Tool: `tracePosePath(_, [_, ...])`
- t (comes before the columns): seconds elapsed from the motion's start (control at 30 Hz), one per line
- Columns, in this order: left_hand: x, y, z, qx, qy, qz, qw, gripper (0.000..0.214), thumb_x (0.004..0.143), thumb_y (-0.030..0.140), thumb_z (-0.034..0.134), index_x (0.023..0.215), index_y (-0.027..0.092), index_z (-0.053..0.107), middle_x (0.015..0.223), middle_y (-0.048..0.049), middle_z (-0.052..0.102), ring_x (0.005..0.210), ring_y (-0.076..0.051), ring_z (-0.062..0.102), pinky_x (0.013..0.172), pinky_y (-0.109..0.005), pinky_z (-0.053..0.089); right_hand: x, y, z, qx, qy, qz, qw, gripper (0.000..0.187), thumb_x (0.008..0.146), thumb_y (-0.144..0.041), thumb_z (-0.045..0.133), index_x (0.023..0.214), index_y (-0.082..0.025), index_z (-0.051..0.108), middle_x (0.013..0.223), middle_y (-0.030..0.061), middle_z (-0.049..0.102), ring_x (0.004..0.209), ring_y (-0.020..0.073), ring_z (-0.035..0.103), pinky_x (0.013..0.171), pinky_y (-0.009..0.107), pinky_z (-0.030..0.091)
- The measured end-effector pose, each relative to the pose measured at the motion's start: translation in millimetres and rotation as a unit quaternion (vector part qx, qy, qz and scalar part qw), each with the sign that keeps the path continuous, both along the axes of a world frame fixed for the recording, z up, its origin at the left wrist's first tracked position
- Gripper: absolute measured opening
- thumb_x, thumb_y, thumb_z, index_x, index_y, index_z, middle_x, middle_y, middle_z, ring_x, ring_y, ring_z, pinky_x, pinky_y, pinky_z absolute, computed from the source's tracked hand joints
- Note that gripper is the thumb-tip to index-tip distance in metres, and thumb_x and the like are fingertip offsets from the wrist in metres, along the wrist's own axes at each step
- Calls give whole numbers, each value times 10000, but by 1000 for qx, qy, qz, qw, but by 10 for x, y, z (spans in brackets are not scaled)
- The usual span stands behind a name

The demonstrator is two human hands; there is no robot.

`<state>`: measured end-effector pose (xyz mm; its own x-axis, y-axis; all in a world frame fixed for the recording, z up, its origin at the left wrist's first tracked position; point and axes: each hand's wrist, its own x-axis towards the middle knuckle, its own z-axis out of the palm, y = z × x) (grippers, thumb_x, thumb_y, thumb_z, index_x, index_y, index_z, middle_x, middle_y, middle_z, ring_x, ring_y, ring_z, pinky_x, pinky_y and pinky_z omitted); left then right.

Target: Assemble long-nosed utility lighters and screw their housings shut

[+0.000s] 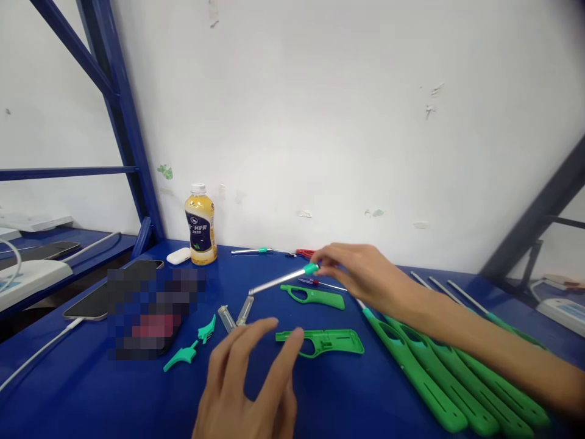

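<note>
My right hand [350,265] pinches a metal lighter tube [278,281] by its teal collar end, held tilted over the table. The tube's free tip slants down to the left, close above two clear fuel tanks [245,310]. My left hand [251,381] is in front with thumb and fingers apart, nothing between them. Just beyond its thumb lies a green lighter casing half [336,342], hollow side up. Another green casing half [320,297] rests behind it, under the held tube. Two teal triggers [181,355] lie to the left of my left hand.
Several assembled green stick lighters [425,378] lie at the right, partly under my right forearm. A yellow drink bottle [201,228], a white case [178,256] and phones [98,305] stand or lie left. Another tube [251,250] and a screwdriver [315,282] lie farther back.
</note>
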<state>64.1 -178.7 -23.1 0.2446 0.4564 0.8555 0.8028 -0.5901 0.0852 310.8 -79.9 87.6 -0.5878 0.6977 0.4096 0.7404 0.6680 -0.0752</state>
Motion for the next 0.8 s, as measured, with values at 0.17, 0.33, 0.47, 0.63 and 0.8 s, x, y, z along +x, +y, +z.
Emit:
tracePosePath(0.17, [-96, 108, -73, -3, 92, -17, 996, 508, 1076, 150, 553, 1580, 192, 506, 1263, -124, 687, 1113, -263, 692, 921, -365, 585, 46, -709, -161, -25, 38, 23, 999, 166, 1138, -319, 511, 1228, -272, 643, 1037, -1, 761, 860, 140, 726, 771, 256, 545])
tracePosePath(0.33, [-62, 110, -229, -117, 51, -98, 987, 320, 1100, 204, 511, 1392, 258, 630, 1195, -76, 713, 993, -203, 767, 834, -283, 648, 4, -873, -322, -69, 70, 22, 995, 195, 1140, -315, 504, 1215, -287, 681, 1074, 4, 775, 910, 151, 751, 822, 262, 561])
tracePosePath(0.47, [9, 88, -236, -199, -3, -149, 969, 297, 1115, 303, 537, 1404, 273, 601, 1162, -47, 739, 960, -179, 788, 836, -238, 651, 10, -836, -386, -96, 93, 23, 991, 168, 1112, -338, 578, 1209, -282, 703, 1090, 3, 796, 934, 166, 767, 844, 269, 565])
tracePosePath(0.63, [48, 98, -216, -217, -48, -192, 956, 434, 1107, 124, 465, 1499, 294, 538, 1116, -17, 721, 939, -124, 765, 827, -165, 605, -3, -861, -392, -147, 127, 16, 981, 117, 1075, -293, 654, 1167, -294, 726, 1072, -30, 811, 910, 144, 765, 825, 240, 554])
tracePosePath(0.8, [54, 68, -199, -233, -49, -240, 941, 623, 1081, 49, 337, 1644, 303, 413, 996, -22, 651, 819, -110, 718, 743, -161, 594, -58, -858, -462, -187, 164, 11, 969, 93, 1026, -312, 734, 1117, -307, 753, 1044, -55, 820, 896, 131, 772, 800, 225, 549])
